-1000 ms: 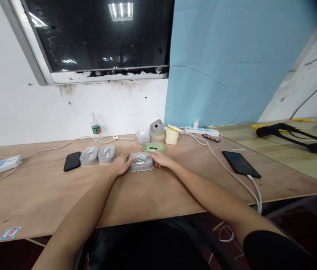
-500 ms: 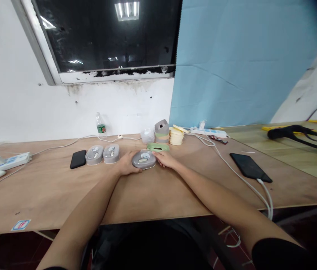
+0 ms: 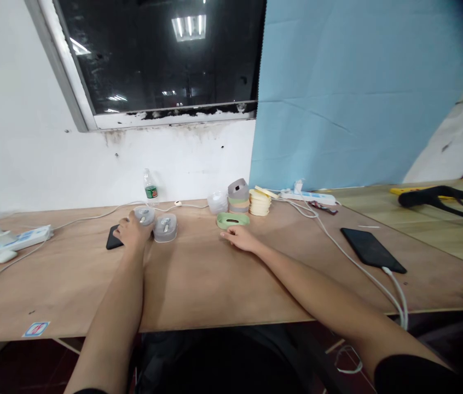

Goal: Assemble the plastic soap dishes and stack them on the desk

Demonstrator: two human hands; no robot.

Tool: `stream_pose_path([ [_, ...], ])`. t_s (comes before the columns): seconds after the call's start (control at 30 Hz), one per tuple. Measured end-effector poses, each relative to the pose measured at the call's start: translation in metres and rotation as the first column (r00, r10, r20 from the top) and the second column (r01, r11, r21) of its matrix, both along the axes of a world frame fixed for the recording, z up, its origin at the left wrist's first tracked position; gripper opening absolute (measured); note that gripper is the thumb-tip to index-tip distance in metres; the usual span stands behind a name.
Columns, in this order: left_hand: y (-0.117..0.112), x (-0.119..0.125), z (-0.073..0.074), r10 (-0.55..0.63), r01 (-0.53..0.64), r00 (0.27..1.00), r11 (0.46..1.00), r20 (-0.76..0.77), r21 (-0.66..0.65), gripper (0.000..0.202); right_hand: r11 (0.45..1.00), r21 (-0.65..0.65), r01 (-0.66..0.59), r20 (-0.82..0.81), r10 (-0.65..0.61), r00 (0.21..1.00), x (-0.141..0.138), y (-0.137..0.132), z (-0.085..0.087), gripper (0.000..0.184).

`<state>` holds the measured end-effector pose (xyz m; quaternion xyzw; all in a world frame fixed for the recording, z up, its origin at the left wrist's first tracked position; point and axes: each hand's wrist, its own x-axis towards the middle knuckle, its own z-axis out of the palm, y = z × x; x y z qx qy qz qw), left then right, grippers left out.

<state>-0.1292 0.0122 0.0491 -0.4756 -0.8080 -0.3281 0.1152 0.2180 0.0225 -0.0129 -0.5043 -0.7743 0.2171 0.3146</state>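
My left hand [image 3: 133, 232] is at the far left, its fingers around a grey oval box [image 3: 145, 213] with a clear lid. This box sits higher than the one beside it; whether it rests on another box is hidden by my hand. A second grey lidded box [image 3: 165, 229] stands just right of it. My right hand [image 3: 239, 238] lies on the table with loosely bent fingers, holding nothing visible. Directly behind those fingers is a green oval piece [image 3: 233, 220] with a slot; contact between them is unclear.
Behind the green piece are stacked oval shells [image 3: 238, 198], clear lids [image 3: 217, 202] and a pile of pale yellow pieces [image 3: 259, 203]. A black phone [image 3: 114, 238] lies partly beneath my left hand. A bottle [image 3: 150, 186], power strips [image 3: 309, 197], cables and a charging tablet [image 3: 371, 250] are also there.
My left hand has carried the grey box from the middle to the left, over where another box stood. My right hand has let go of it and stayed near the green piece.
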Motion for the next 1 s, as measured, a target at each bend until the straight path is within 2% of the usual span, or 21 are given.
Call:
stream_pose_path([
  [0.07, 0.002, -0.006, -0.003, 0.048, -0.044, 0.998, 0.996, 0.045, -0.075, 0.082, 1.0, 0.007, 0.004, 0.005, -0.004, 1.0, 0.0, 0.0, 0.0, 0.042],
  [0.13, 0.004, -0.008, -0.005, 0.071, -0.064, 0.995, 0.993, 0.068, -0.097, 0.088, 1.0, 0.014, 0.006, 0.004, -0.006, 1.0, 0.0, 0.0, -0.001, 0.04],
  [0.23, 0.007, -0.009, -0.007, 0.063, -0.054, 0.993, 0.994, 0.095, -0.091, 0.094, 0.999, 0.038, 0.012, 0.013, -0.012, 1.0, -0.002, -0.001, 0.0, 0.039],
  [0.33, 0.007, -0.007, -0.008, 0.053, -0.05, 0.994, 0.998, 0.093, -0.033, 0.1, 0.985, 0.151, 0.079, 0.016, -0.082, 0.996, -0.002, -0.002, 0.006, 0.037],
  [0.4, 0.006, -0.005, -0.007, 0.046, -0.048, 0.998, 0.997, 0.046, 0.053, 0.099, 0.933, 0.294, 0.207, -0.024, -0.209, 0.978, 0.005, 0.0, 0.012, 0.037],
  [0.47, 0.003, 0.0, -0.003, 0.02, -0.016, 1.0, 0.988, -0.023, 0.156, 0.089, 0.832, 0.42, 0.364, -0.099, -0.356, 0.929, 0.019, 0.006, 0.018, 0.036],
  [0.53, 0.0, 0.009, 0.0, -0.048, 0.072, 0.994, 0.966, -0.101, 0.247, 0.075, 0.731, 0.469, 0.495, -0.177, -0.472, 0.864, 0.039, 0.015, 0.02, 0.034],
  [0.6, -0.003, 0.024, 0.001, -0.175, 0.223, 0.967, 0.93, -0.183, 0.291, 0.063, 0.657, 0.442, 0.61, -0.247, -0.565, 0.787, 0.061, 0.026, 0.021, 0.032],
  [0.67, -0.005, 0.045, -0.003, -0.355, 0.417, 0.899, 0.871, -0.255, 0.258, 0.054, 0.58, 0.39, 0.715, -0.307, -0.651, 0.695, 0.081, 0.037, 0.02, 0.033],
  [0.7, -0.005, 0.057, -0.007, -0.464, 0.526, 0.84, 0.824, -0.282, 0.212, 0.05, 0.545, 0.367, 0.754, -0.327, -0.683, 0.653, 0.09, 0.042, 0.02, 0.035],
  [0.73, -0.006, 0.069, -0.012, -0.575, 0.635, 0.759, 0.757, -0.303, 0.154, 0.046, 0.521, 0.347, 0.78, -0.335, -0.708, 0.622, 0.098, 0.047, 0.02, 0.036],
  [0.8, -0.009, 0.093, -0.025, -0.767, 0.815, 0.554, 0.579, -0.324, 0.023, 0.041, 0.503, 0.316, 0.804, -0.312, -0.745, 0.589, 0.112, 0.057, 0.022, 0.041],
  [0.87, -0.011, 0.112, -0.037, -0.88, 0.906, 0.345, 0.403, -0.327, -0.13, 0.042, 0.524, 0.295, 0.799, -0.247, -0.766, 0.593, 0.125, 0.067, 0.024, 0.047],
  [0.9, -0.013, 0.119, -0.042, -0.911, 0.922, 0.26, 0.332, -0.32, -0.199, 0.042, 0.546, 0.286, 0.788, -0.208, -0.767, 0.607, 0.13, 0.072, 0.026, 0.05],
  [0.93, -0.013, 0.123, -0.046, -0.929, 0.927, 0.204, 0.285, -0.309, -0.245, 0.041, 0.57, 0.274, 0.774, -0.17, -0.764, 0.623, 0.136, 0.077, 0.028, 0.052],
  [1.0, -0.013, 0.126, -0.051, -0.937, 0.923, 0.182, 0.268, -0.299, -0.278, 0.04, 0.625, 0.243, 0.741, -0.102, -0.743, 0.661, 0.146, 0.087, 0.031, 0.051],
])
